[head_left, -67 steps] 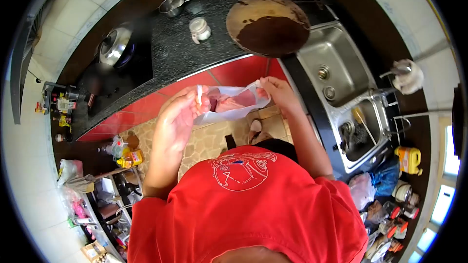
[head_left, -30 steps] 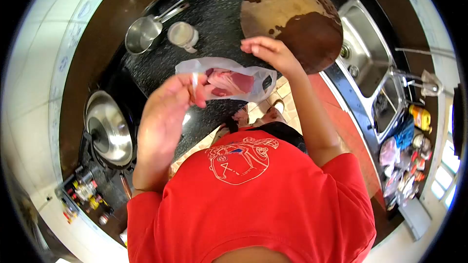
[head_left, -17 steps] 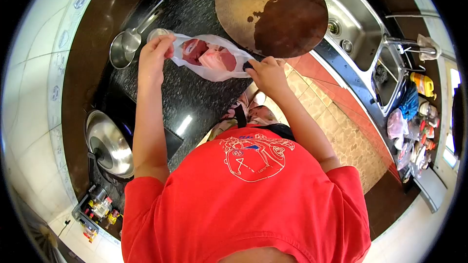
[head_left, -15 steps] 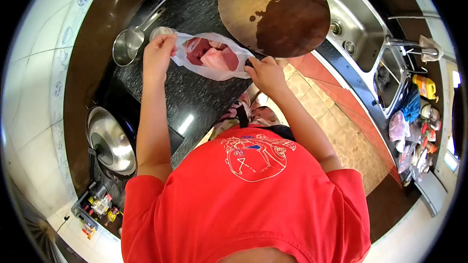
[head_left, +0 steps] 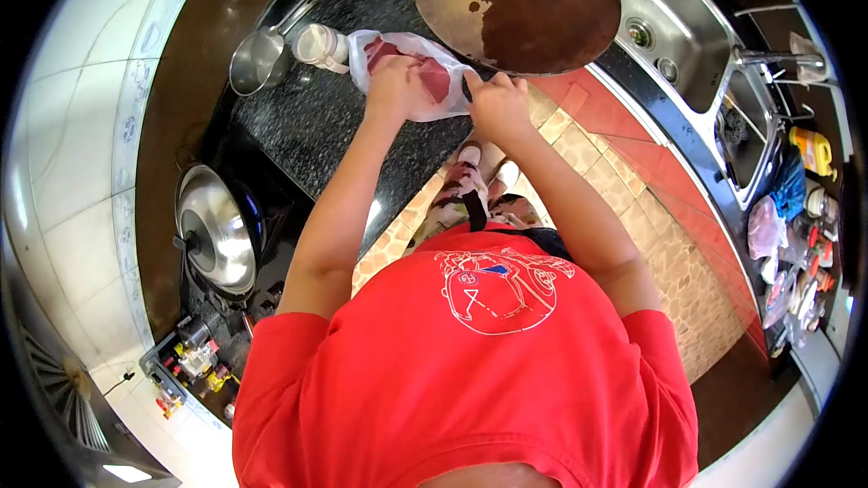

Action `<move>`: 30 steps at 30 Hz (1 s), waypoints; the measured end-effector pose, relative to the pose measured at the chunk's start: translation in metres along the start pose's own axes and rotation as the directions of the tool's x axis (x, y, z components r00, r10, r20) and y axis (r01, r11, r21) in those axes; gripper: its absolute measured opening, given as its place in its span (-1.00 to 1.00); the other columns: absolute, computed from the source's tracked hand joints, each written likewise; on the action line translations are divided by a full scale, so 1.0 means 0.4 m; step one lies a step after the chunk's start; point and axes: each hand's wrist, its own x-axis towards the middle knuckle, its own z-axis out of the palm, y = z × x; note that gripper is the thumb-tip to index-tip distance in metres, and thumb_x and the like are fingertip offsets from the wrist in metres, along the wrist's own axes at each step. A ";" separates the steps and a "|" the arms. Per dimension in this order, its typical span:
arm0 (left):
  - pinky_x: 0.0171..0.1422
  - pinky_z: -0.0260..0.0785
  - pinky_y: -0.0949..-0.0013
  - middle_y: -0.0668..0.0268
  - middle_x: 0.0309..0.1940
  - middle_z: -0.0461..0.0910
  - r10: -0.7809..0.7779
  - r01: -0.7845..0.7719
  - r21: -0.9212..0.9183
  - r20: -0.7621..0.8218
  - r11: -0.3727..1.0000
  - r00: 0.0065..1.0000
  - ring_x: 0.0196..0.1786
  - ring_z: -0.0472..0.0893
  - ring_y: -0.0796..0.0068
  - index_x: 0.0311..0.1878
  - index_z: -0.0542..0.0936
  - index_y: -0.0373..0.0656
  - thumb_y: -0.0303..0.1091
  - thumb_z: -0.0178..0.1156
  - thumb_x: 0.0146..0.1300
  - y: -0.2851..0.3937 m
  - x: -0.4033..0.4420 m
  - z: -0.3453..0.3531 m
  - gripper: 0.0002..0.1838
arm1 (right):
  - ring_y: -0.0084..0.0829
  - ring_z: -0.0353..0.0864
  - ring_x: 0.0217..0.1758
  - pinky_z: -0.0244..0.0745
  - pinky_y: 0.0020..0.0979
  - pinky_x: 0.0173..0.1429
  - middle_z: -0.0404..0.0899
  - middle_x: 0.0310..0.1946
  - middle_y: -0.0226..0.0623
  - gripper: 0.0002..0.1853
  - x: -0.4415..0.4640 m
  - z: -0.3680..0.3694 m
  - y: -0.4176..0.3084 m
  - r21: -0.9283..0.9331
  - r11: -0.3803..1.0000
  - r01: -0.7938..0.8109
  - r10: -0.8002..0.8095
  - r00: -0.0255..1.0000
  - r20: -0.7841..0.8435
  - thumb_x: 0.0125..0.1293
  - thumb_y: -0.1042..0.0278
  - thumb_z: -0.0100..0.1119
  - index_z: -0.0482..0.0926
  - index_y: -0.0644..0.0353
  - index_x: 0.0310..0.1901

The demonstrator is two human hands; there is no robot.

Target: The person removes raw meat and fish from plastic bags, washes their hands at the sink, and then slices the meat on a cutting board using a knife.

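Observation:
A thin white plastic bag [head_left: 364,40] lies open on the dark counter with pieces of raw red meat [head_left: 436,79] inside. Over the meat is my left hand [head_left: 396,88], reaching into the bag's mouth; its fingertips are hidden, so I cannot see whether they grip a piece. My right hand [head_left: 500,108] is closed on the bag's right edge, with the thumb side toward the meat. Just left of the bag stands a clear jar with pale contents [head_left: 318,45].
A round wooden chopping board [head_left: 520,9], partly wet, lies beyond the bag. Left of the jar is a metal pot [head_left: 259,61] with a long-handled ladle. A lidded wok [head_left: 217,230] sits on the stove. At the right is a steel sink [head_left: 674,18].
My left hand has let go of the bag's left edge and moved right, over the meat. My right hand stays at the right edge. The jar is now in fuller view.

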 end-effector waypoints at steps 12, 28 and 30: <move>-0.06 0.45 0.33 0.12 -0.31 0.61 -0.341 0.411 -0.159 0.340 0.898 0.876 -0.18 0.60 0.32 -0.16 0.52 -0.36 -0.20 0.38 -0.06 -0.023 0.019 -0.038 -0.52 | -0.28 0.54 -0.12 0.30 -0.12 -0.05 0.63 -0.33 -0.33 -0.37 -0.031 0.027 -0.012 0.007 0.993 -0.115 0.115 0.990 0.077 0.02 0.19 0.28 0.36 0.02 0.19; 0.08 0.35 0.30 0.05 0.02 0.44 -0.045 0.150 -0.312 0.321 0.938 0.946 -0.06 0.51 0.24 0.17 0.33 -0.32 -0.32 0.45 -0.16 -0.006 -0.085 0.060 -0.22 | -0.17 0.53 -0.02 0.32 -0.05 0.04 0.61 -0.15 -0.20 -0.33 -0.060 0.037 -0.007 0.066 0.944 -0.324 0.295 0.916 0.272 0.12 0.14 0.21 0.25 0.02 0.28; 0.24 0.23 0.08 -0.07 0.04 0.42 -0.031 0.073 -0.158 0.259 0.985 0.965 0.08 0.42 -0.08 0.14 0.37 -0.30 -0.28 0.43 -0.17 0.015 -0.094 0.068 -0.25 | -0.16 0.52 0.00 0.31 -0.04 0.05 0.60 -0.13 -0.18 -0.34 -0.063 0.041 -0.006 0.121 0.943 -0.310 0.269 0.925 0.269 0.13 0.14 0.20 0.24 0.01 0.28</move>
